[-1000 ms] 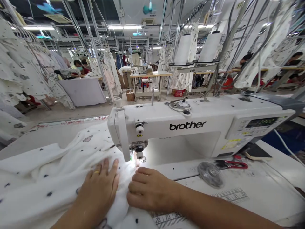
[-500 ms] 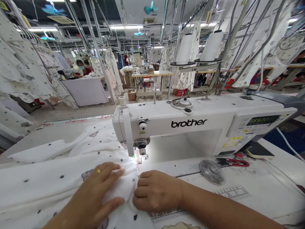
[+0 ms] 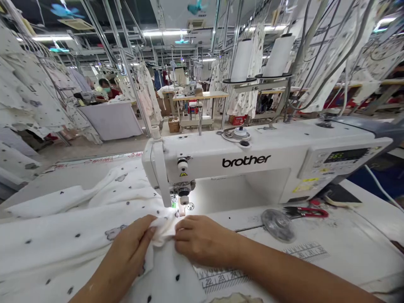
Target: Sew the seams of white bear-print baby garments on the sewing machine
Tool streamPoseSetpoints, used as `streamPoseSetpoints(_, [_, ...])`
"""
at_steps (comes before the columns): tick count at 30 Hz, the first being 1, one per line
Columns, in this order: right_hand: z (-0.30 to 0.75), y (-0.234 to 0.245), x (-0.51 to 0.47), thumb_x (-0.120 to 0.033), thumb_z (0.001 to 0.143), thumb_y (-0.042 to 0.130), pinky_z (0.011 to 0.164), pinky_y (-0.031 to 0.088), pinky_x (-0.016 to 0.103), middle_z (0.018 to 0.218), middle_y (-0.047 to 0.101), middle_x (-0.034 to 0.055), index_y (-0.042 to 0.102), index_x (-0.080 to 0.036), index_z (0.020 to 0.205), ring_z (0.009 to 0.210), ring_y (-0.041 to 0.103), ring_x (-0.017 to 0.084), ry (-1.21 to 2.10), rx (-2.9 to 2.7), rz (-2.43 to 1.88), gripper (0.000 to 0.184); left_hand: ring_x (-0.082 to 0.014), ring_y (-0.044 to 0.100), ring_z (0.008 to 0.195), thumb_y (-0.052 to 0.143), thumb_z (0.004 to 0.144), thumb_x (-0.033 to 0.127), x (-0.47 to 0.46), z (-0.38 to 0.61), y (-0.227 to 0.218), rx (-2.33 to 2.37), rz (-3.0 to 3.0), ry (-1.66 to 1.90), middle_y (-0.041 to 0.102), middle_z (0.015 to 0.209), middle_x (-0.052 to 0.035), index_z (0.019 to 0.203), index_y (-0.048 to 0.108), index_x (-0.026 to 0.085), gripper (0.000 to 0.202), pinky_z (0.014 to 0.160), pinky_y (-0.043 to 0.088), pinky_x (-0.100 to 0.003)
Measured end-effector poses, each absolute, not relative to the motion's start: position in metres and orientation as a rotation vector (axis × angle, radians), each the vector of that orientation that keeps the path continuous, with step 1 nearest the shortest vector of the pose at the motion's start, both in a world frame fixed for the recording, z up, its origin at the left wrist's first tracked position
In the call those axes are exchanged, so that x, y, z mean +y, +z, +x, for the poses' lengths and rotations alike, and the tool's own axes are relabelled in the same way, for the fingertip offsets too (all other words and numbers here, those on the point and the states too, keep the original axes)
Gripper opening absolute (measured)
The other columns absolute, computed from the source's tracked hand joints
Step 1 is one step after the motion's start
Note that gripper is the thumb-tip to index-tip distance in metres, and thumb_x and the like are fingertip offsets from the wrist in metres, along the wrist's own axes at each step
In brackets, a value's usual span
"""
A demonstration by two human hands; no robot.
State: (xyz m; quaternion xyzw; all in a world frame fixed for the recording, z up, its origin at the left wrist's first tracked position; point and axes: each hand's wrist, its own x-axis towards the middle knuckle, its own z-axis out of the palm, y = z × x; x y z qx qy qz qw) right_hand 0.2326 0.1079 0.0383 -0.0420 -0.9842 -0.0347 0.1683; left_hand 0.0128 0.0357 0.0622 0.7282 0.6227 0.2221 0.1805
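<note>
My left grip (image 3: 124, 250) pinched on fold of white spotted fabric (image 3: 91, 216). My right grip (image 3: 205, 240) curled at fabric's edge; can't tell whether it pinches. Fabric lies across bench (image 3: 344, 248), reaching under sewing machine (image 3: 205, 158) head. Right of hands: transparent disc (image 3: 278, 225), red-handled snips (image 3: 311, 212).

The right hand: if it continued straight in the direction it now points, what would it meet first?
Probably the bunched fold of white printed fabric, then the left hand beyond it, though depth is hard to judge.
</note>
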Motion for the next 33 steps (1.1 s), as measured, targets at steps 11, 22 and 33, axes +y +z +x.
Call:
streamPoseSetpoints(11, [0.234,0.034,0.108,-0.01,0.094,0.051,0.057,0.031,0.029,0.073,0.059,-0.0014,0.055,-0.018,0.076,0.072,0.051,0.016,-0.14,-2.789,0.03,0.02,-0.0136,0.061,0.073,0.05,0.092,0.018,0.041,0.015,0.018,1.541,2.568,0.801,0.06,0.084,0.0006,0.11,0.056,0.024,0.019,0.066,0.05,-0.023])
streamPoseSetpoints(22, [0.233,0.031,0.107,-0.012,0.095,0.05,0.056,0.032,0.029,0.073,0.058,-0.0024,0.054,-0.019,0.073,0.073,0.051,0.015,-0.082,-2.768,-0.005,0.023,-0.0217,0.055,0.119,0.042,0.084,0.003,0.048,0.017,0.026,1.259,2.961,0.87,0.065,0.119,-0.0089,0.116,0.06,0.017,0.039,0.102,0.045,-0.036])
streamPoseSetpoints(33, [0.229,0.028,0.111,-0.014,0.097,0.051,0.063,0.038,0.025,0.077,0.063,-0.0021,0.054,-0.017,0.074,0.07,0.052,0.013,0.035,-2.794,-0.252,0.023,-0.0184,0.066,0.096,0.042,0.085,0.003,0.077,0.018,0.035,1.124,3.062,0.858,0.072,0.102,-0.006,0.105,0.062,0.017,0.032,0.092,0.05,-0.033])
